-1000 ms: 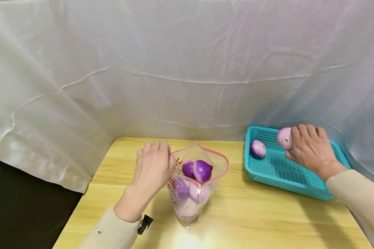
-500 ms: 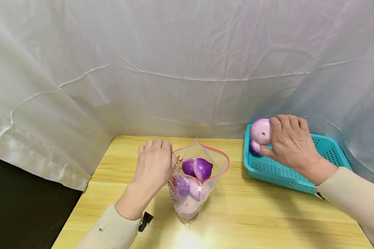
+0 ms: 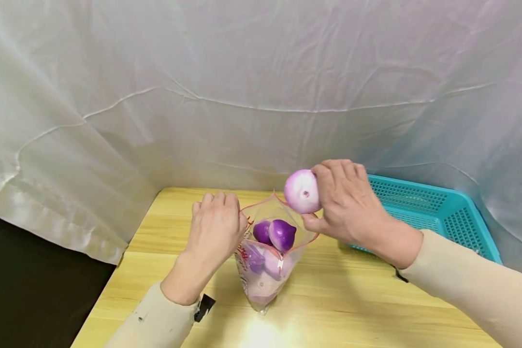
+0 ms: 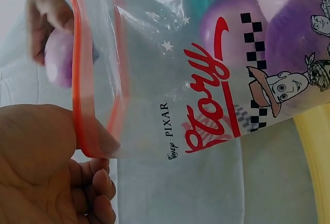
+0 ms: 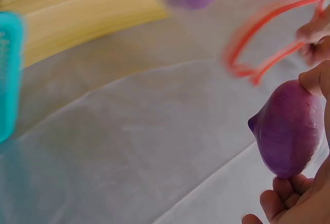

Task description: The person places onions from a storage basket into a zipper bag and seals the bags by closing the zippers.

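Right hand [image 3: 352, 208] clamped around onion [image 3: 302, 191] above bag [image 3: 271, 251]; left hand [image 3: 215, 232] pinching bag rim. Probably smooth, firm, light: best held around the middle.

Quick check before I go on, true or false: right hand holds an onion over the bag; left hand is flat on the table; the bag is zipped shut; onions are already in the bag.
1. The right hand holds a purple onion above the zip bag. True.
2. The left hand lies flat on the table. False: it pinches the bag's red rim.
3. The bag is zipped shut. False: its mouth gapes open.
4. Onions already lie inside the bag. True.
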